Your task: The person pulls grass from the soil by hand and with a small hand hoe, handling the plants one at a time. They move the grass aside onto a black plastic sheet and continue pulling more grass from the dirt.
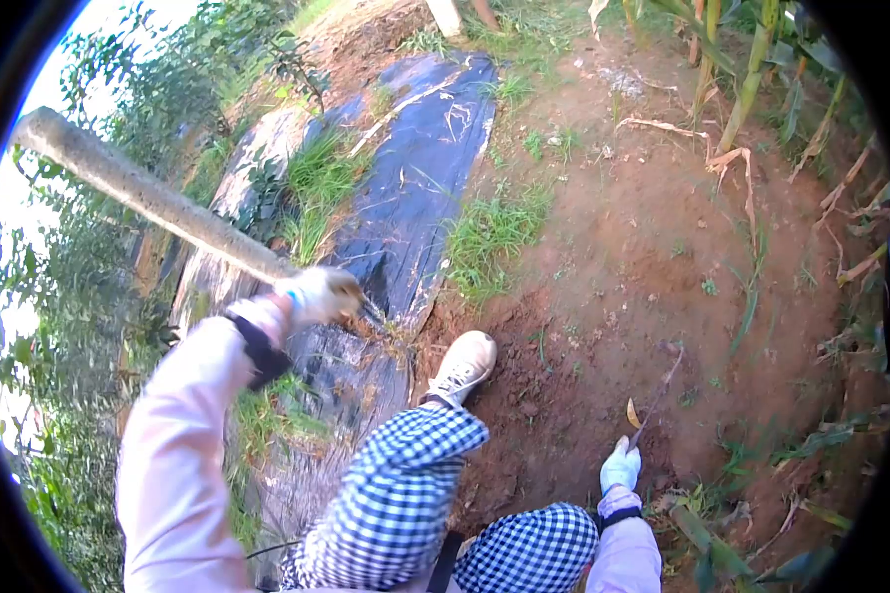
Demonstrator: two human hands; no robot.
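Note:
My left hand (pixel 316 296), in a pale work glove, is closed round the lower end of a long, thick, grey-brown handle (pixel 158 198). This handle slants up to the left, and the tool's head is mostly hidden past my fingers. Dry grass and roots (pixel 394 339) lie just beyond the hand, at the edge of the black plastic sheet (pixel 410 168). Down at the right, my right hand (pixel 619 466), also in a white glove, is closed on the lower end of a thin dry stem (pixel 670 374). A yellowish leaf (pixel 632 413) shows beside that stem.
My shoe (pixel 465 366) stands on loose reddish soil (pixel 509 405) beside the sheet. Grass tufts (pixel 494 237) grow along the sheet's edge. Corn stalks (pixel 752 84) line the right side, and leafy bushes (pixel 79 346) fill the left.

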